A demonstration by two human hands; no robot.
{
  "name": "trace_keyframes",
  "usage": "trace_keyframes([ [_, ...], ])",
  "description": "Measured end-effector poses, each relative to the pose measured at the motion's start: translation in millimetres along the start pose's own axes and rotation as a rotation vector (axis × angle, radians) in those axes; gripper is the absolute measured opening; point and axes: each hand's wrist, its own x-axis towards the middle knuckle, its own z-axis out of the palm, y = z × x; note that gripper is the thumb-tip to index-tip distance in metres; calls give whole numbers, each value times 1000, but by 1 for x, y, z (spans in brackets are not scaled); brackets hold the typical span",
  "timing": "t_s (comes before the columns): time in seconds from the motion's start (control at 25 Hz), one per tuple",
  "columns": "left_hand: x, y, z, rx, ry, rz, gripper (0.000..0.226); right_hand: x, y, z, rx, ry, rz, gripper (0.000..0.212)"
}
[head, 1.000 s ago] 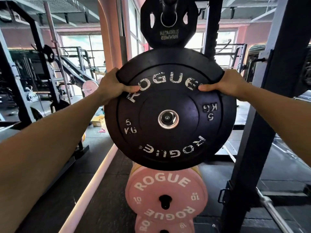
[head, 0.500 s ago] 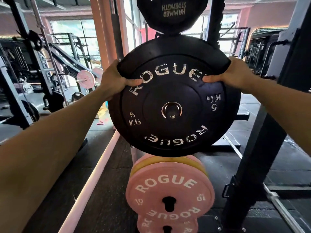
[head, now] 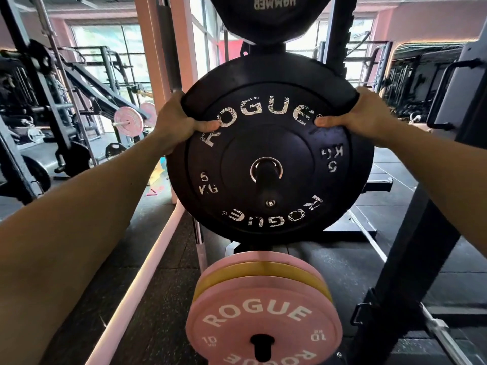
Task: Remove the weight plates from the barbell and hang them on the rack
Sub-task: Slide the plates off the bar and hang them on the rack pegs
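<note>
A black 5 kg Rogue bumper plate (head: 268,227) fills the centre of the head view, facing me. My left hand (head: 179,122) grips its upper left rim and my right hand (head: 366,117) grips its upper right rim, thumbs on the face. A black storage peg (head: 266,180) of the rack sticks out through the plate's steel-ringed centre hole. Behind this plate the edge of another black plate (head: 266,68) shows on the same peg.
Above hangs a black Hammer Strength plate (head: 271,19). Below, pink 10 kg Rogue plates (head: 263,306) with a yellow one between them sit on a lower peg. A black rack upright (head: 411,259) stands at the right, a pale pink floor rail (head: 147,272) at the left.
The black plate has slid onto the peg: the peg end now protrudes through its centre hole. My view has dropped slightly and moved closer. Both hands keep their grip.
</note>
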Motion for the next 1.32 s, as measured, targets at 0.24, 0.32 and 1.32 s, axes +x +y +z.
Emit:
trace_keyframes([
  [0.24,32,-15,17,31,19,-5,82,29,17,18,8,31,8,82],
  [0.32,42,-20,22,34,27,-11,79,40,21,24,8,41,6,82],
  [1.32,-81,-73,46,386,-248,-149,96,-57,63,49,-199,-180,44,99],
])
